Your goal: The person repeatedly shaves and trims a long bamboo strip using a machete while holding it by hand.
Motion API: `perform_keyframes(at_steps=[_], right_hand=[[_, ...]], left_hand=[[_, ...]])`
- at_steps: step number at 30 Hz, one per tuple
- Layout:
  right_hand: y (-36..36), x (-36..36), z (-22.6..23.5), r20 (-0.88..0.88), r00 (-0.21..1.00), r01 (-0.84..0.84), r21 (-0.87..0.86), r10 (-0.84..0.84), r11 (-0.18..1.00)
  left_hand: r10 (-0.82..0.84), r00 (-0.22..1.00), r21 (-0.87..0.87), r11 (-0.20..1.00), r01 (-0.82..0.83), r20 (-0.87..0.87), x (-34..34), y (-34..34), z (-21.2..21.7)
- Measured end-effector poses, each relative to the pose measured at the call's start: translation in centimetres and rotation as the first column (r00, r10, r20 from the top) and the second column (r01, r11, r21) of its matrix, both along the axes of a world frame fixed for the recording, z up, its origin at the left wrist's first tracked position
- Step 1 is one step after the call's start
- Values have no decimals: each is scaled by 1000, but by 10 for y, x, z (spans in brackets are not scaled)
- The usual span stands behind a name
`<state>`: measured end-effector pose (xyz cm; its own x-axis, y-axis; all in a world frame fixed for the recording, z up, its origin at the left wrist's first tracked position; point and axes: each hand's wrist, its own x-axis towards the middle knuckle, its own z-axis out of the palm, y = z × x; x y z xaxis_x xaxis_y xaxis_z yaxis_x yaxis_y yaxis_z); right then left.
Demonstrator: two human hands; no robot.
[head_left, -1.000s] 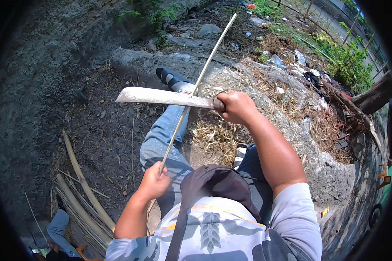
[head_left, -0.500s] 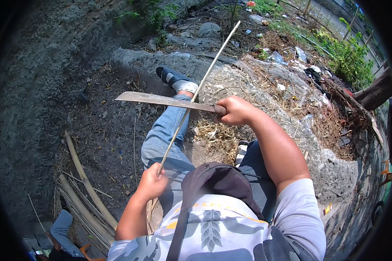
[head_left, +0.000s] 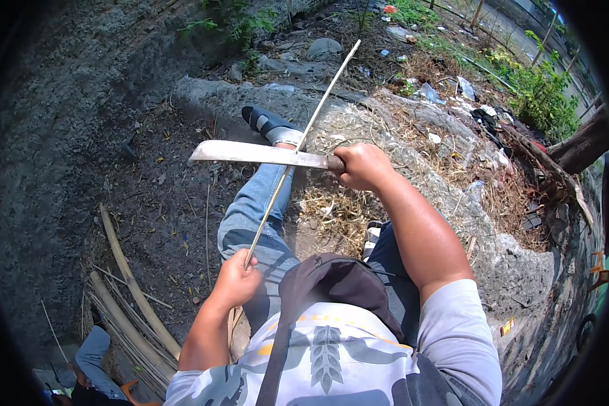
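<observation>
A machete (head_left: pixel 250 153) with a broad metal blade points left, its dark handle closed in my right hand (head_left: pixel 364 168). Its blade crosses over a long thin pale bamboo strip (head_left: pixel 330 89), touching or nearly touching it. My left hand (head_left: pixel 237 279) grips the strip's near end in front of my left thigh. From there the strip slants up and away to the right, past my sandalled left foot (head_left: pixel 271 125). What part of the strip lies directly under the blade is hidden.
Several bamboo strips and split poles (head_left: pixel 137 291) lie at my left. Another person's leg (head_left: pixel 96 362) shows at the lower left. Dry shavings (head_left: pixel 328 216) cover the ground between my legs. A rock ledge (head_left: pixel 210 91), litter and a tree trunk (head_left: pixel 585 142) stand beyond.
The machete blade has turned and now shows a brighter flat face, its tip shifted slightly right. The strip's far end has dropped a little nearer and left. Both hands keep their grips.
</observation>
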<state>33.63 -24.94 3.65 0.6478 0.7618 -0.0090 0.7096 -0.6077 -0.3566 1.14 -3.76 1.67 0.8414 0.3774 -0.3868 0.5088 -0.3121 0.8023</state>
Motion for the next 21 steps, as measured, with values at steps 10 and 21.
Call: perform_keyframes(at_steps=[10, 21], right_hand=[[10, -19, -4, 279, 913, -306, -11, 297, 952], [-19, 31, -11, -43, 933, 359, 154, -357, 920]], left_hand=[[-130, 990, 221, 968, 115, 56, 5, 3, 2], [-99, 990, 163, 983, 82, 103, -19, 6, -6]])
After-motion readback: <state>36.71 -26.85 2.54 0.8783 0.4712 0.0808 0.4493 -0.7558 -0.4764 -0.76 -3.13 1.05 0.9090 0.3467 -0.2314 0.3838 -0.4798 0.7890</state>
